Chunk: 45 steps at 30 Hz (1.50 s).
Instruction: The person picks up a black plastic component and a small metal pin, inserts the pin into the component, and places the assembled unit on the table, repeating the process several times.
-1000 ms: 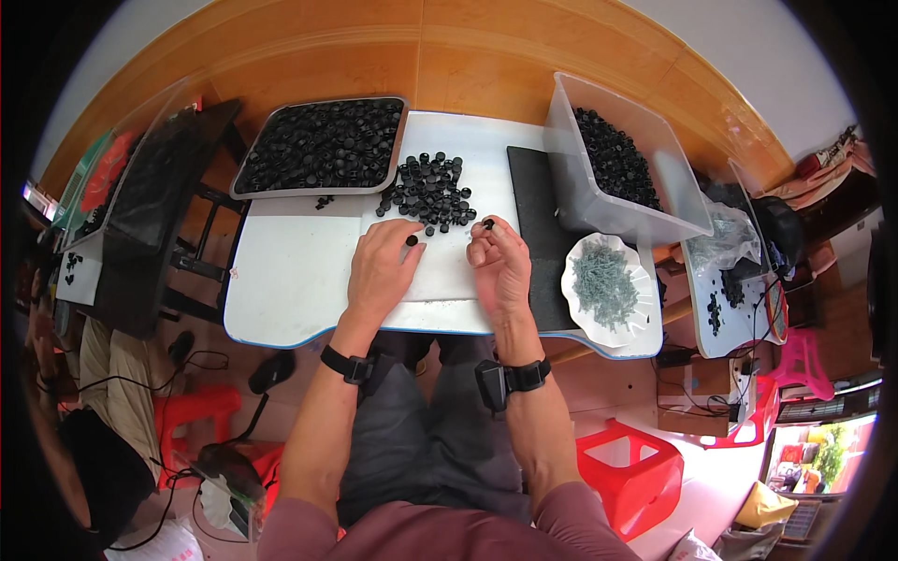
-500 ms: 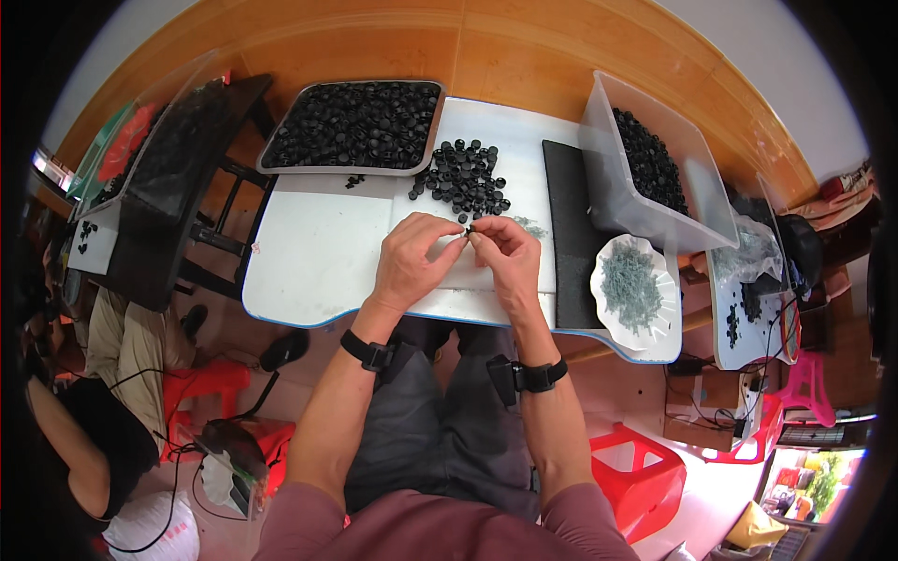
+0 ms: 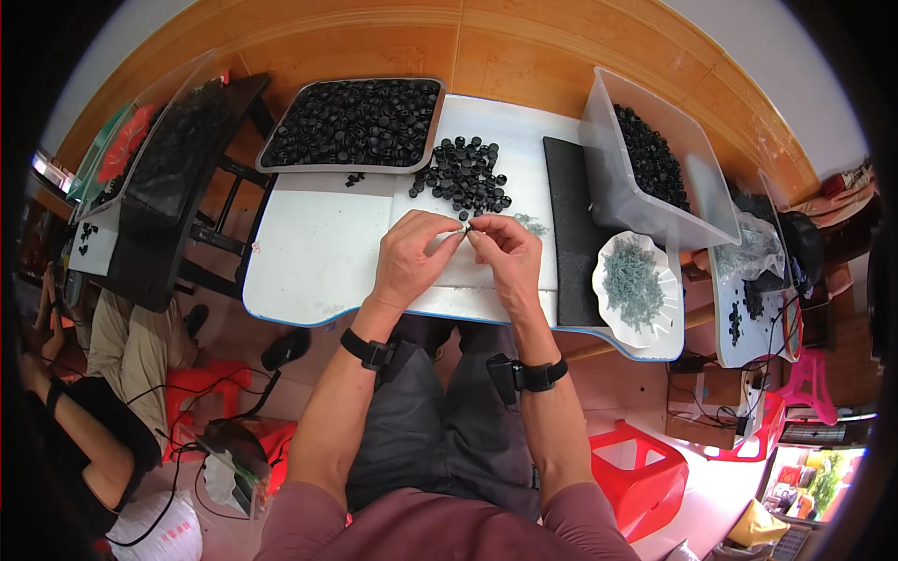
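Over the white table, my left hand (image 3: 410,254) and my right hand (image 3: 511,257) meet at the fingertips, thumb and forefinger of each closed in a pinch. Between them is a tiny dark part, mostly covered by the fingers. Just beyond the fingertips spreads a loose pile of small round black caps (image 3: 470,174); one cap lies nearest to my fingers. A few thin grey-green bits (image 3: 531,224) lie beside my right hand. Farther right, a white scalloped dish (image 3: 606,316) holds a heap of similar thin grey-green pieces (image 3: 632,280).
A metal tray (image 3: 346,170) full of black caps stands at the back left. At the right are a black mat (image 3: 572,234) and a clear plastic bin (image 3: 655,217) of black parts. A red stool (image 3: 645,486) stands below. Another person's arm (image 3: 89,439) shows at far left.
My hands stay nearly in place, the fingertips shifting slightly around the tiny part. At the far left, the other person's arm has moved.
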Each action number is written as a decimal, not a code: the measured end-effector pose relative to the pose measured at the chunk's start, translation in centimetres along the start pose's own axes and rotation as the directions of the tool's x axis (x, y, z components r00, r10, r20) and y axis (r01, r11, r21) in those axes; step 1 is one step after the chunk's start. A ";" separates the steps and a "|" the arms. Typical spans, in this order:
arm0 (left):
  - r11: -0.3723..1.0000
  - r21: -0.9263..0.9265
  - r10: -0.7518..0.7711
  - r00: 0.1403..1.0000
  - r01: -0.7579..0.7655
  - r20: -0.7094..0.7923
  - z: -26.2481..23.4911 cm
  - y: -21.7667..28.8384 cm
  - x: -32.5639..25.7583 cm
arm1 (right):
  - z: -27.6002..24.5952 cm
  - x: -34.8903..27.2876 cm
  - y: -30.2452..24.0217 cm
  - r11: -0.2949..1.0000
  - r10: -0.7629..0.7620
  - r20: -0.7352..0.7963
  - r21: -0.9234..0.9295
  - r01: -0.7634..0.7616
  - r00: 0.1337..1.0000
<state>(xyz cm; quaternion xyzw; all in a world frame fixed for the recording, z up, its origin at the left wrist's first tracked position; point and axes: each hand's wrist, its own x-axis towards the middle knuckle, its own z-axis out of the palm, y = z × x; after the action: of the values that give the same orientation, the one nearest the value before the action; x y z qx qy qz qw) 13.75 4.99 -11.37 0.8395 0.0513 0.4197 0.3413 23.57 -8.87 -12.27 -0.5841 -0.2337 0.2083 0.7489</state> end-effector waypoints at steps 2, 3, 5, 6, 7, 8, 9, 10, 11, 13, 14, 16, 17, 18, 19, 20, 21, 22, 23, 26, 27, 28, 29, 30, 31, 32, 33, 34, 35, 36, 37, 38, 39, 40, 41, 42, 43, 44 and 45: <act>1.000 0.010 0.007 1.000 -0.007 0.003 0.1 -0.1 0.0 | 0.0 0.0 0.0 1.000 -0.006 -0.003 0.003 0.006 1.000; 1.000 0.005 0.013 1.000 -0.013 0.003 0.1 -0.1 0.0 | 0.0 0.0 0.0 1.000 -0.012 -0.006 0.006 0.012 1.000; 1.000 0.000 0.019 1.000 -0.020 0.002 0.2 -0.1 -0.1 | 0.1 0.0 0.1 1.000 -0.019 -0.004 0.015 0.019 1.000; 1.000 0.001 0.028 1.000 -0.028 0.000 0.2 -0.1 -0.1 | 0.1 0.0 0.1 0.999 -0.026 -0.001 0.024 0.026 1.000; 0.999 0.001 0.037 0.999 -0.037 -0.002 0.1 -0.1 0.0 | 0.1 0.0 0.1 0.999 -0.026 -0.001 0.024 0.026 1.000; 0.999 0.001 0.037 0.999 -0.037 -0.002 0.1 -0.1 -0.1 | 0.1 0.0 0.2 0.999 -0.041 -0.001 0.026 0.041 0.999; 0.999 0.007 0.038 0.999 -0.038 -0.002 0.1 -0.2 -0.1 | 0.1 0.0 0.2 0.998 -0.055 0.000 0.027 0.055 0.998; 0.999 0.014 0.040 0.999 -0.040 -0.002 0.1 -0.3 -0.1 | 0.1 0.0 0.3 0.998 -0.055 0.000 0.027 0.055 0.998; 0.999 0.013 0.040 0.999 -0.040 -0.002 0.1 -0.3 -0.1 | 0.0 0.0 0.3 0.997 -0.075 0.009 0.003 0.075 0.997; 1.000 0.016 0.025 1.000 -0.025 0.000 0.2 -0.3 -0.1 | -0.1 0.0 0.4 0.995 -0.095 0.018 -0.021 0.096 0.995; 1.000 0.016 0.024 1.000 -0.024 0.000 0.1 -0.2 -0.1 | 0.0 -0.1 0.2 0.995 -0.095 0.011 -0.007 0.096 0.995; 0.999 0.007 -0.031 0.999 0.031 -0.007 0.1 -0.1 -0.1 | 0.2 -0.2 0.0 0.995 -0.095 0.004 0.006 0.095 0.995; 1.000 0.008 -0.030 1.000 0.030 -0.007 0.1 -0.2 -0.1 | 0.3 -0.2 -0.2 0.997 -0.080 -0.015 0.006 0.080 0.997; 1.000 0.006 -0.026 0.999 0.026 -0.021 0.1 -0.2 -0.1 | 0.4 -0.2 -0.3 0.998 -0.065 -0.033 0.006 0.065 0.997; 1.000 0.004 -0.022 0.999 0.022 -0.034 0.0 -0.3 -0.1 | 0.4 -0.2 -0.3 0.998 -0.066 -0.033 0.006 0.066 0.997; 1.000 0.004 -0.020 0.999 0.020 -0.034 0.0 -0.2 0.0 | 0.3 -0.1 -0.2 0.999 -0.048 -0.042 -0.009 0.048 0.998; 1.000 0.001 -0.021 0.999 0.022 -0.038 0.0 -0.2 0.0 | 0.2 -0.1 -0.2 0.999 -0.030 -0.051 -0.025 0.029 0.998; 1.000 -0.002 -0.023 0.999 0.023 -0.042 0.0 -0.1 0.0 | 0.1 -0.1 -0.1 0.999 -0.032 -0.052 -0.025 0.031 0.998; 1.000 0.000 -0.021 0.999 0.021 -0.042 -0.1 -0.1 0.0 | 0.2 -0.2 -0.1 0.999 -0.030 -0.036 -0.044 0.029 0.999; 1.000 0.001 -0.016 0.998 0.016 -0.058 -0.2 -0.2 -0.1 | 0.3 -0.4 0.2 0.998 -0.032 -0.008 -0.056 0.032 0.999; 1.000 -0.002 -0.020 0.998 0.020 -0.056 -0.2 -0.2 -0.1 | 0.3 -0.4 0.3 0.998 -0.034 0.005 -0.050 0.035 0.999; 1.000 -0.005 -0.025 0.998 0.025 -0.054 -0.2 -0.2 -0.1 | 0.3 -0.4 0.4 0.998 -0.036 0.005 -0.048 0.036 0.999; 1.000 -0.005 -0.024 0.998 0.024 -0.053 -0.2 -0.1 -0.1 | 0.4 -0.5 0.4 0.996 -0.054 0.011 -0.071 0.055 0.998; 1.000 -0.007 -0.029 0.999 0.029 -0.046 -0.2 -0.1 -0.1 | 0.4 -0.5 0.4 0.993 -0.073 0.018 -0.093 0.074 0.997; 0.999 -0.010 -0.034 0.999 0.034 -0.038 -0.2 -0.1 -0.1 | 0.5 -0.5 0.5 0.993 -0.073 0.018 -0.092 0.074 0.997; 0.999 -0.011 -0.034 0.999 0.033 -0.037 -0.1 0.0 0.0 | 0.4 -0.5 0.5 0.993 -0.056 0.012 -0.106 0.057 0.998; 0.999 -0.003 -0.035 0.999 0.035 -0.034 -0.1 0.1 0.0 | 0.4 -0.4 0.5 0.992 -0.039 0.005 -0.119 0.040 0.999; 0.999 0.005 -0.036 0.999 0.036 -0.031 0.0 0.2 0.0 | 0.3 -0.4 0.6 0.992 -0.040 0.004 -0.120 0.040 0.999; 0.999 0.006 -0.036 0.999 0.036 -0.031 0.0 0.1 0.0 | 0.3 -0.4 0.7 0.993 -0.042 0.010 -0.112 0.043 0.999; 1.000 0.005 -0.024 0.999 0.024 -0.025 0.0 0.0 0.0 | 0.3 -0.4 0.7 0.993 -0.044 0.016 -0.105 0.045 0.999; 1.000 0.003 -0.011 1.000 0.011 -0.019 0.0 -0.2 -0.1 | 0.3 -0.4 0.8 0.993 -0.044 0.016 -0.105 0.045 0.999; 1.000 0.003 -0.012 1.000 0.012 -0.018 0.0 -0.1 -0.1 | 0.4 -0.4 0.7 0.994 -0.071 0.008 -0.078 0.072 0.997; 1.000 0.004 -0.009 1.000 0.009 -0.010 -0.1 -0.1 -0.1 | 0.5 -0.4 0.7 0.994 -0.098 -0.001 -0.052 0.098 0.995; 1.000 0.006 -0.007 1.000 0.007 -0.001 -0.1 -0.1 -0.1 | 0.5 -0.4 0.7 0.994 -0.098 -0.001 -0.052 0.098 0.995; 1.000 0.006 -0.006 1.000 0.006 -0.001 -0.1 -0.1 -0.1 | 0.5 -0.4 0.7 0.994 -0.092 0.000 -0.057 0.092 0.996; 1.000 0.001 -0.005 1.000 0.005 0.003 -0.1 -0.1 -0.1 | 0.4 -0.4 0.6 0.994 -0.085 0.001 -0.061 0.085 0.996; 1.000 -0.004 -0.003 1.000 0.003 0.007 0.0 -0.1 -0.1 | 0.4 -0.3 0.6 0.994 -0.086 0.002 -0.062 0.086 0.996; 1.000 -0.004 -0.004 1.000 0.004 0.007 0.0 -0.2 -0.1 | 0.4 -0.3 0.7 0.994 -0.087 0.005 -0.063 0.088 0.996; 1.000 -0.004 0.007 1.000 -0.007 0.009 0.0 -0.2 0.0 | 0.3 -0.3 0.7 0.994 -0.089 0.009 -0.063 0.090 0.996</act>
<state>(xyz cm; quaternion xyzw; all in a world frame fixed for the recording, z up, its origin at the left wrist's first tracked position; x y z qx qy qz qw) 13.75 5.13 -11.52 0.8408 0.0458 0.4172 0.3419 23.13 -8.62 -12.88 -0.5959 -0.2687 0.1689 0.7377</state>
